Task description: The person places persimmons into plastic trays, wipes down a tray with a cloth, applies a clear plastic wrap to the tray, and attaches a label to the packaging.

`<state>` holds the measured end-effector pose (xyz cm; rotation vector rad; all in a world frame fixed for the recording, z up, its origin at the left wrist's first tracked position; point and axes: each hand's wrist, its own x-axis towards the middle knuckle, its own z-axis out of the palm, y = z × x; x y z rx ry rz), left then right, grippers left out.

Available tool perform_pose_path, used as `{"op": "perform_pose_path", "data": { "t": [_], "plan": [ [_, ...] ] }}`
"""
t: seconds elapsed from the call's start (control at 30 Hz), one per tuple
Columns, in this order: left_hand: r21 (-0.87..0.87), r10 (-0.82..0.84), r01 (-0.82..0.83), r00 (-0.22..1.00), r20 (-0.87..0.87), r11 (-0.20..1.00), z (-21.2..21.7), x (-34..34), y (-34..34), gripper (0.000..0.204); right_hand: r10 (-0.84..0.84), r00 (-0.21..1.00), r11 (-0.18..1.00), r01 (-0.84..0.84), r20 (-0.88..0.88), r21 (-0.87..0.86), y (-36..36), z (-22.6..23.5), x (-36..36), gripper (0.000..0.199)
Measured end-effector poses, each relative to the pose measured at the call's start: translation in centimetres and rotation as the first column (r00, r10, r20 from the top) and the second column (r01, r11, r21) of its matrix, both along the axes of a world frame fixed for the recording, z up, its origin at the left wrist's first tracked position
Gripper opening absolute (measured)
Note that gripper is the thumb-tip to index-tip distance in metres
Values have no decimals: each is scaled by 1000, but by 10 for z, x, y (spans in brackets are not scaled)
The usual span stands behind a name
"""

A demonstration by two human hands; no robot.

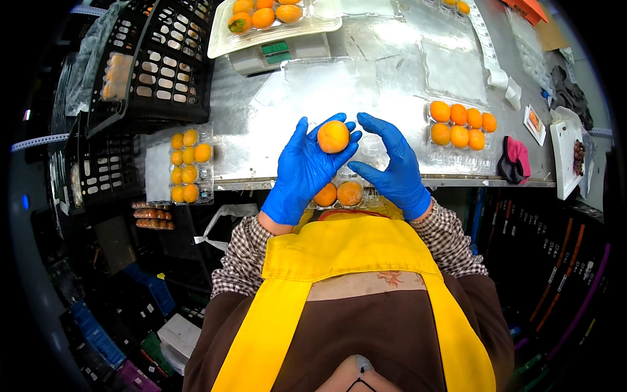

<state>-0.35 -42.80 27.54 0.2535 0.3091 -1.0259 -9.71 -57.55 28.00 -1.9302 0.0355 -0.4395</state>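
In my blue-gloved left hand [302, 168], palm up, a round orange fruit [333, 136] that looks like a persimmon rests on the fingers, the thumb standing apart. Just to its right my right hand [396, 171], also blue-gloved, is open; its thumb and fingers are spread and hold nothing. Below and between both hands, at the table's front edge, two more orange fruits [349, 193] show in a clear plastic tray, partly hidden by my left hand and the yellow apron [353, 245].
Filled fruit trays stand at left [189, 155] and right [458, 125]. A scale [281, 52] carries another tray at the back. Black crates [163, 72] rise at far left. A pink-and-black cloth item [516, 160] and a white tray with dark grapes [567, 157] lie at right.
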Motion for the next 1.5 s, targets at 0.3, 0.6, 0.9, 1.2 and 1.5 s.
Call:
{"op": "perform_pose_path", "data": {
  "t": [0.3, 0.6, 0.9, 1.2, 1.5],
  "plan": [
    [29, -47, 50, 995, -93, 998, -5, 0, -20, 63, 63, 991, 995, -53, -117, 83, -25, 4, 4, 65],
    [12, -171, 172, 983, -68, 985, 0, 11, -66, 63, 196, 968, 979, -184, -155, 93, -74, 13, 27, 75],
    [-32, -218, 216, 957, -192, 976, -15, 23, -94, 60, 141, 988, 990, -140, -70, 19, -102, 10, 39, 69],
    [483, -206, 57, 943, 261, 874, -3, 31, -130, 57, 152, 981, 808, -194, -121, -557, -130, -3, 78, 58],
    [748, -228, -262, 846, 482, 609, -7, 47, -53, 51, -432, 902, 860, 421, 28, -289, -395, -59, 145, 50]
  ]
}}
